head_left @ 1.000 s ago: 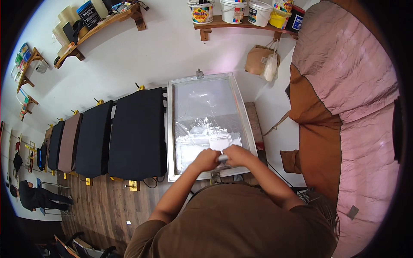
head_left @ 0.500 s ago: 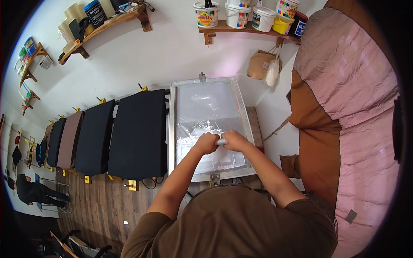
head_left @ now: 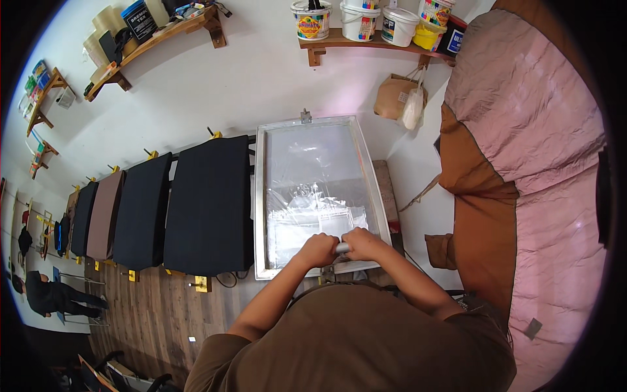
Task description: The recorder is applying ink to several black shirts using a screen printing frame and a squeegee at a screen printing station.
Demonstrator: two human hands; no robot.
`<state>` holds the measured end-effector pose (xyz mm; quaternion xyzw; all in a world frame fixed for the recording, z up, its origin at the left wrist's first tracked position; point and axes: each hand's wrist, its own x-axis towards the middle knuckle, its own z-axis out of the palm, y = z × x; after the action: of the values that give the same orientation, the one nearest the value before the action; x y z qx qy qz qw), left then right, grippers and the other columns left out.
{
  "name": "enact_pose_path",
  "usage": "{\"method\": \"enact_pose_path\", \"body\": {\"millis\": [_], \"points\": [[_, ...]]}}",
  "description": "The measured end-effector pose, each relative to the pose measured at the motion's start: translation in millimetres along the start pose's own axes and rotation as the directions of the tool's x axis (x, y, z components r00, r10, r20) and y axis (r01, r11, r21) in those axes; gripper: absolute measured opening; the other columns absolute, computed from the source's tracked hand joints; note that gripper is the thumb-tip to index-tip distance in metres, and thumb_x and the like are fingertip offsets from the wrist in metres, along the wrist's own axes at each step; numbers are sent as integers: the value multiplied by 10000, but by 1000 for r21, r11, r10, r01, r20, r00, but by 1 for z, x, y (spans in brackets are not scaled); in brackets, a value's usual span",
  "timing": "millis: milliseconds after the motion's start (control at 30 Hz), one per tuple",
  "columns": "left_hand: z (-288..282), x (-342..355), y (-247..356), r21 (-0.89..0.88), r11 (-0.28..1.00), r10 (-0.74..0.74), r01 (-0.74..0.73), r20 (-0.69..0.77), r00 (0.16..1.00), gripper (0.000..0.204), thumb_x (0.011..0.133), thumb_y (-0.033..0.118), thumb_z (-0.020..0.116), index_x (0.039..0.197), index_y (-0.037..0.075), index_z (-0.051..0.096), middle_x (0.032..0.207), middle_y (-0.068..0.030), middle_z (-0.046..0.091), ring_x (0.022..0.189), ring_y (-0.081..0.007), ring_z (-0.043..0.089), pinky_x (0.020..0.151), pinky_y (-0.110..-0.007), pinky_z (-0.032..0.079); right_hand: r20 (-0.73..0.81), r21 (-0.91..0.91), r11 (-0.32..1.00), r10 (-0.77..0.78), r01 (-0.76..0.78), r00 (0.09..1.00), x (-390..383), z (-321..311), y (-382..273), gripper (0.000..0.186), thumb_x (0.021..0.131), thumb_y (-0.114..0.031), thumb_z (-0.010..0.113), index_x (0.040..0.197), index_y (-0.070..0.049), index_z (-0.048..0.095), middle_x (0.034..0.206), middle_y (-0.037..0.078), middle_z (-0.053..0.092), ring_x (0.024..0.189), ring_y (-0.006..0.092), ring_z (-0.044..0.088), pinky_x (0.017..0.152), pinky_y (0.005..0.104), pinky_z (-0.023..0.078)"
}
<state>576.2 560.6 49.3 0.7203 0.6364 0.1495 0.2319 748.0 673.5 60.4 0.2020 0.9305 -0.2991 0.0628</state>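
A silk-screen printing frame point(head_left: 260, 202) with a pale metal rim lies in front of me, its mesh point(head_left: 312, 153) whitish and glossy, with bright reflections over the nearer half. At the near end of the mesh, my left hand point(head_left: 318, 250) and my right hand point(head_left: 363, 244) are side by side, both closed around a grey squeegee point(head_left: 343, 248). Only a short stretch of its bar shows between my fists; its lower edge is hidden. Clamps grip the frame at its far and near ends, the far clamp point(head_left: 305, 116) being fully visible.
To the left stands a row of boards covered in dark and brownish cloth, the nearest a black one point(head_left: 208, 206). Paint tubs point(head_left: 360, 25) fill a wooden shelf on the wall. A pink and brown fabric curtain point(head_left: 522, 157) hangs at right. Another person point(head_left: 55, 294) stands far left.
Both my hands have drawn the squeegee toward me, from the lower middle of the mesh to its near end. My elbows are bent more.
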Motion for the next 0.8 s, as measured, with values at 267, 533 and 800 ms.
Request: {"method": "enact_pose_path", "body": {"millis": [267,533,800], "points": [[-4,-4,10,30,1000,5,-5,2,1000,196,784,178,652,890,13,649,762,-217,679,698,-414,669,644,-503,539,-85,-54,997,-57,53,995,-4,12,3,225,701,-180,735,852,-34,656,870,172,692,863,377,680,780,466,548],[4,-30,28,19,998,66,-66,-20,998,397,760,284,736,960,-16,569,738,-213,667,652,-409,658,618,-490,534,-245,-107,986,-149,126,958,-32,20,-20,343,654,-158,756,940,-50,599,970,124,635,985,338,596,825,442,518],[-1,-55,31,-62,997,-32,35,40,999,561,788,398,703,1176,18,563,950,-201,697,948,-387,671,1066,-640,354,-312,-90,994,-91,66,946,-45,36,-33,377,622,-102,775,945,-63,585,999,105,580,980,333,563,841,428,508]]}}
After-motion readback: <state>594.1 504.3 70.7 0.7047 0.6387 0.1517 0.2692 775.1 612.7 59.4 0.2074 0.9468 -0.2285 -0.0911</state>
